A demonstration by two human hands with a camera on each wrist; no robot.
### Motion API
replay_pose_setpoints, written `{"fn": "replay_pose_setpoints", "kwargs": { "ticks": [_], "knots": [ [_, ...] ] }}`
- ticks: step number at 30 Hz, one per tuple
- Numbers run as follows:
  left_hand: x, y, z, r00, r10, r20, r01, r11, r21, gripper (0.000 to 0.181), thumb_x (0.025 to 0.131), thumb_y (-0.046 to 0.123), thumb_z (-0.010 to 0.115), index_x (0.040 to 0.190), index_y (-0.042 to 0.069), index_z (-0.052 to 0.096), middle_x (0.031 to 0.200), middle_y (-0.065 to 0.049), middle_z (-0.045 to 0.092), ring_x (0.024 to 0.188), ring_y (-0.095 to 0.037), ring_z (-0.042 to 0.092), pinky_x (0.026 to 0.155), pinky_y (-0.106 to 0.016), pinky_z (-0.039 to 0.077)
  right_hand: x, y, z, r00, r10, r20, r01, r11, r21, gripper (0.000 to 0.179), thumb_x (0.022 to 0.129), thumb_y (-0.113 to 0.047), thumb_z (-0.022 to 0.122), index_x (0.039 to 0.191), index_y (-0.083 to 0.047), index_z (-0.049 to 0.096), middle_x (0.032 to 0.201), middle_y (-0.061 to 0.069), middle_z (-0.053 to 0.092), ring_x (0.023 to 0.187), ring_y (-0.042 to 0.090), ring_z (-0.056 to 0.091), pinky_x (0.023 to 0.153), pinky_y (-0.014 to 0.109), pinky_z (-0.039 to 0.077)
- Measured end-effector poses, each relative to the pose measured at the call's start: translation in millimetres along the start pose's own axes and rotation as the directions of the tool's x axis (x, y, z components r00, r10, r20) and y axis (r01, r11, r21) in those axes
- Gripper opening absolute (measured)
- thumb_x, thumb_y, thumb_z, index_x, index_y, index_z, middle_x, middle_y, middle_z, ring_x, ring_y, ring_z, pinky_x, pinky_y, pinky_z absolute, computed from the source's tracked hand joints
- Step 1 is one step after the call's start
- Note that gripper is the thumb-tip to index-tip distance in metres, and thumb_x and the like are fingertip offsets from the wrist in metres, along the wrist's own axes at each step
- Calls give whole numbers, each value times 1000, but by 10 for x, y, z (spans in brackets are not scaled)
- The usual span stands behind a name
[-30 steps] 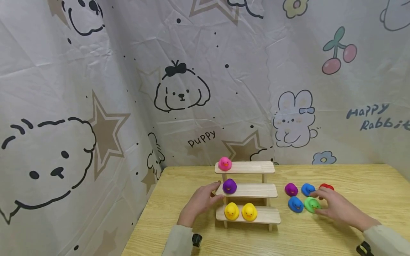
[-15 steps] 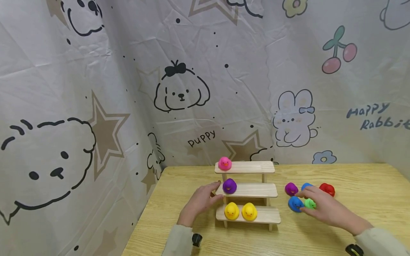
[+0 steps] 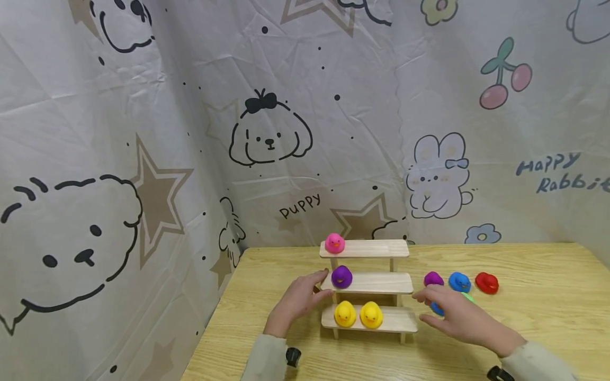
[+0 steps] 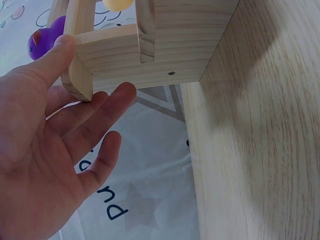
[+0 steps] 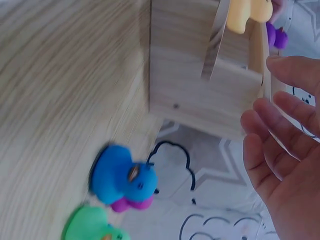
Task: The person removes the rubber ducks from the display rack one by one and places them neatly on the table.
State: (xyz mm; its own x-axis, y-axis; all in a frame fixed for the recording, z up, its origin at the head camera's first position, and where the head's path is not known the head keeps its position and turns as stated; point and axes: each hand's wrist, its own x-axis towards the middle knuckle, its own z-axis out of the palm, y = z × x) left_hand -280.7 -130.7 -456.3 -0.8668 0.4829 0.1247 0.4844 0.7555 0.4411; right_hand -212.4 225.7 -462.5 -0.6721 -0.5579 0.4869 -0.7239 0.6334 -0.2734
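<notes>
A three-tier wooden shelf (image 3: 381, 283) stands on the table. My left hand (image 3: 299, 300) pinches the left end of its middle board, thumb on top and index finger beneath in the left wrist view. Beside that thumb sits a purple rubber duck (image 3: 341, 277). A pink duck (image 3: 335, 243) is on the top board; two yellow ducks (image 3: 371, 315) share the bottom one. My right hand (image 3: 459, 320) reaches toward the shelf's right end, fingers spread and holding nothing. Under it, partly hidden, are a blue duck (image 5: 117, 175) and a green duck (image 5: 90, 225).
Behind the right hand, a magenta duck (image 3: 433, 278), another blue duck (image 3: 459, 282) and a red duck (image 3: 487, 283) sit on the wooden table (image 3: 548, 296). A printed cloth (image 3: 362, 132) hangs along the table's back and left sides.
My right hand has moved left, away from the green duck and across the blue one toward the shelf, uncovering the red and rear blue ducks. My left hand has stayed at the shelf.
</notes>
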Motion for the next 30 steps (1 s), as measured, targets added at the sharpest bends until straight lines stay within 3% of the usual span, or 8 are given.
{"fn": "replay_pose_setpoints", "kwargs": {
  "ticks": [7, 14, 30],
  "knots": [
    [0, 2, 2, 1000, -4, 4, 4, 1000, 3, 61, 93, 43, 56, 141, 7, 45, 140, -8, 48, 92, -13, 64, 88, -30, 51, 112, -140, 83, 999, 25, 31, -25, 1000, 14, 40, 74, -14, 81, 110, -10, 65, 99, -4, 64, 82, 9, 56, 69, 26, 54],
    [1, -2, 1, 1000, 0, -2, 0, 1000, 9, 59, 93, 43, 56, 141, 8, 46, 139, -7, 49, 90, -12, 64, 86, -29, 51, 234, -238, 180, 999, -32, 5, 32, 999, 14, 37, 75, -17, 80, 108, -10, 65, 97, -4, 63, 81, 10, 57, 68, 26, 54],
    [-8, 10, -3, 1000, -4, -3, 4, 1000, -13, 59, 93, 41, 56, 141, 7, 46, 140, -7, 48, 91, -13, 64, 86, -29, 51, 457, -384, 372, 997, -67, 34, 67, 998, 4, 42, 78, -26, 78, 113, -8, 65, 104, -2, 63, 86, 10, 60, 72, 28, 54]
  ]
}}
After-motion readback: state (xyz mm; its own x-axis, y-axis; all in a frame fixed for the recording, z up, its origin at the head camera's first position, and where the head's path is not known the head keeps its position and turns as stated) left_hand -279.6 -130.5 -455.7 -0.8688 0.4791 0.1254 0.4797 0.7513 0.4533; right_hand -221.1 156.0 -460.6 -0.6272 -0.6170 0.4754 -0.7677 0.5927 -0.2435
